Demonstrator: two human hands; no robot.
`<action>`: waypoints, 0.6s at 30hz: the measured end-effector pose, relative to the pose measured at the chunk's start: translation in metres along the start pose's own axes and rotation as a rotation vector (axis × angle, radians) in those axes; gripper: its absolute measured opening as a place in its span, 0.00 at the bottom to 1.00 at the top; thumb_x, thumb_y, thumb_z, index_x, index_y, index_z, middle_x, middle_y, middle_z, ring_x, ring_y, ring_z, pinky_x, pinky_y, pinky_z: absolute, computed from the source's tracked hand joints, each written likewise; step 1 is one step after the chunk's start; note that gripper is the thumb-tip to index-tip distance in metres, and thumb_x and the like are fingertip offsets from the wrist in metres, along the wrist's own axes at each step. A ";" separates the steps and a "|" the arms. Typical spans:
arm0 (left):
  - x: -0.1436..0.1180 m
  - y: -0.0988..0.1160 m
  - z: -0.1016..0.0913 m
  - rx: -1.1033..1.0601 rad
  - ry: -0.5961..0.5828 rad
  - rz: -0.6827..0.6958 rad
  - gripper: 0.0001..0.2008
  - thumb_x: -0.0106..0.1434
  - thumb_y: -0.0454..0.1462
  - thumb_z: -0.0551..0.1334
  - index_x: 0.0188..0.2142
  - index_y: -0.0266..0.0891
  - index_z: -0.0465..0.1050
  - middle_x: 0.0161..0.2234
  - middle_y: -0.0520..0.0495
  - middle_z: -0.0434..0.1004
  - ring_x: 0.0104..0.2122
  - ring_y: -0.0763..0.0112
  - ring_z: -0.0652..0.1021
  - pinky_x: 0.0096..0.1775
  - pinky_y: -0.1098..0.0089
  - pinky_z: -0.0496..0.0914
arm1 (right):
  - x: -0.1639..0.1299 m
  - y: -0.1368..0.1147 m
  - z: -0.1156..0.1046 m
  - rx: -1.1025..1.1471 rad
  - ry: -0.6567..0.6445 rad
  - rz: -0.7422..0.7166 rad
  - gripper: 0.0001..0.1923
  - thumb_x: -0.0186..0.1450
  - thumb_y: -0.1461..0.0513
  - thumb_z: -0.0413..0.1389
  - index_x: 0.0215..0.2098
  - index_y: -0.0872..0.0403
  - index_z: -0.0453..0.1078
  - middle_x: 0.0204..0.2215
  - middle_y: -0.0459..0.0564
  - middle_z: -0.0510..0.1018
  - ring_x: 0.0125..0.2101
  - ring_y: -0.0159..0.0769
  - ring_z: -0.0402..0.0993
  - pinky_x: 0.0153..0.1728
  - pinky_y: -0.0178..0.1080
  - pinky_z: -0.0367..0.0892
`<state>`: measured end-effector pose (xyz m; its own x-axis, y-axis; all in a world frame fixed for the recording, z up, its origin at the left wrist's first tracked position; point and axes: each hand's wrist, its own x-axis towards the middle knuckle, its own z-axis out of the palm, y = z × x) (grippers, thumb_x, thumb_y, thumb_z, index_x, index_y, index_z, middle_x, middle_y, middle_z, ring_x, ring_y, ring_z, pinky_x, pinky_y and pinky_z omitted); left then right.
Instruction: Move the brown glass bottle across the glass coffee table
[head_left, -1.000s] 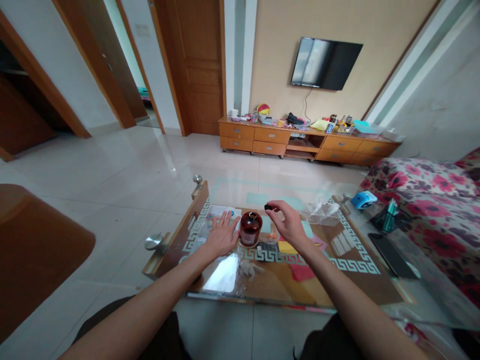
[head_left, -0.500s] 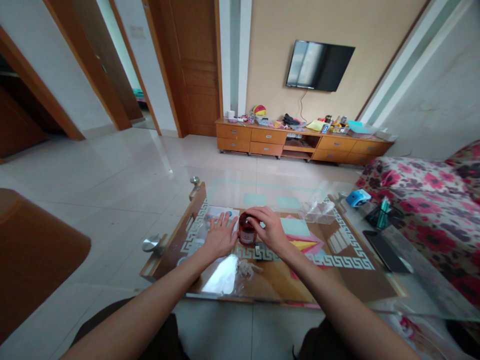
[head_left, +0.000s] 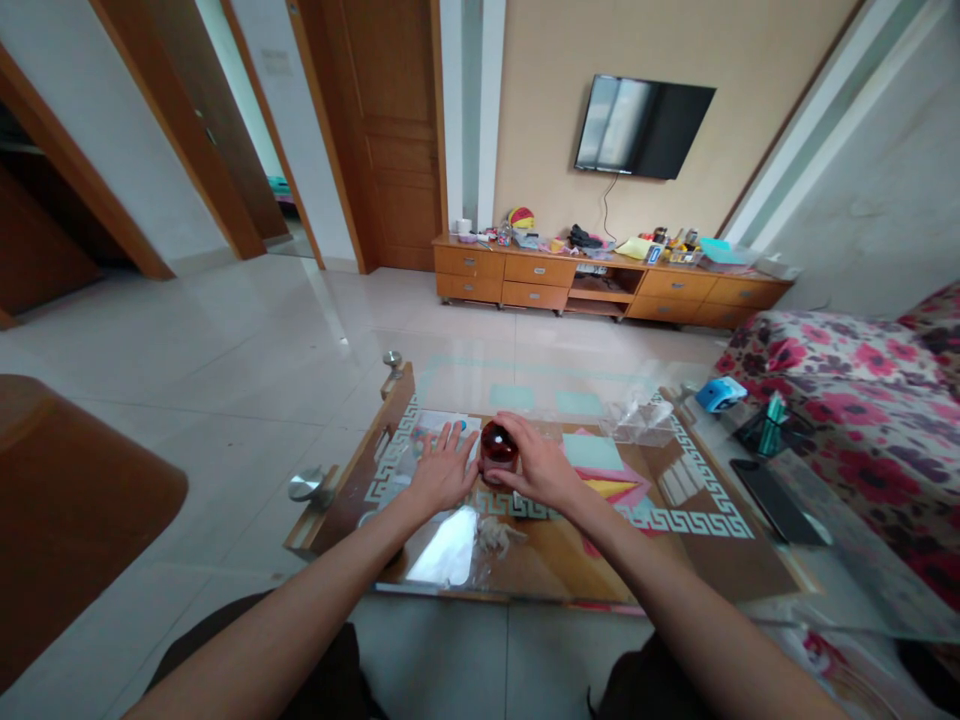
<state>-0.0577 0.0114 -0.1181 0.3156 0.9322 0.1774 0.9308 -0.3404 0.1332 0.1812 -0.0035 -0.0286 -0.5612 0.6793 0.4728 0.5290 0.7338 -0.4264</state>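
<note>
A glossy dark red-brown jar (head_left: 499, 446) stands on the glass-topped coffee table (head_left: 720, 570). My right hand (head_left: 541, 462) is curved round its right side, fingers behind and thumb in front. On the jar's left, my left hand (head_left: 444, 472) lies with its fingers spread over a white sheet (head_left: 469, 424); its thumb is close to the jar, and I cannot tell whether it touches. To the right of my right hand are a pale green paper (head_left: 592, 452) and pink and yellow folded paper (head_left: 611, 488).
Crumpled clear plastic (head_left: 495, 538) lies nearer me. A clear box (head_left: 637, 418) stands at the table's far right. A black phone-like slab (head_left: 776, 500), a pen holder (head_left: 771, 430) and a blue pack (head_left: 720, 395) are on the right. Beyond are a low cabinet (head_left: 540, 270) and floral sofa (head_left: 847, 350).
My right hand has shifted from the top of the jar to its right side, uncovering the shiny round top. The label at its front shows less. My left hand stays nearly still.
</note>
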 end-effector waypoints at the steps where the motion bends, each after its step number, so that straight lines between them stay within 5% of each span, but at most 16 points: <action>1: 0.000 0.000 -0.001 -0.005 -0.003 -0.001 0.32 0.76 0.50 0.50 0.76 0.46 0.55 0.78 0.37 0.50 0.77 0.43 0.52 0.71 0.36 0.47 | 0.000 0.002 -0.004 -0.006 -0.004 0.000 0.49 0.65 0.56 0.70 0.77 0.42 0.49 0.71 0.59 0.64 0.68 0.54 0.67 0.64 0.58 0.70; 13: 0.000 0.001 -0.002 0.019 0.007 0.005 0.32 0.77 0.50 0.50 0.76 0.47 0.56 0.77 0.36 0.52 0.76 0.44 0.53 0.71 0.37 0.46 | 0.000 0.032 -0.050 -0.189 0.085 0.194 0.34 0.67 0.52 0.67 0.67 0.47 0.62 0.60 0.57 0.74 0.54 0.52 0.77 0.51 0.51 0.76; 18: 0.000 0.001 -0.001 0.021 0.011 0.012 0.32 0.77 0.51 0.50 0.76 0.46 0.57 0.77 0.36 0.53 0.76 0.44 0.53 0.72 0.37 0.46 | -0.005 0.040 -0.051 -0.187 0.154 0.252 0.29 0.68 0.53 0.64 0.64 0.46 0.65 0.56 0.55 0.75 0.51 0.50 0.78 0.50 0.50 0.76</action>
<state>-0.0567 0.0106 -0.1165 0.3250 0.9265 0.1895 0.9306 -0.3490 0.1104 0.2372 0.0219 -0.0085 -0.3034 0.8187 0.4875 0.7543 0.5190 -0.4022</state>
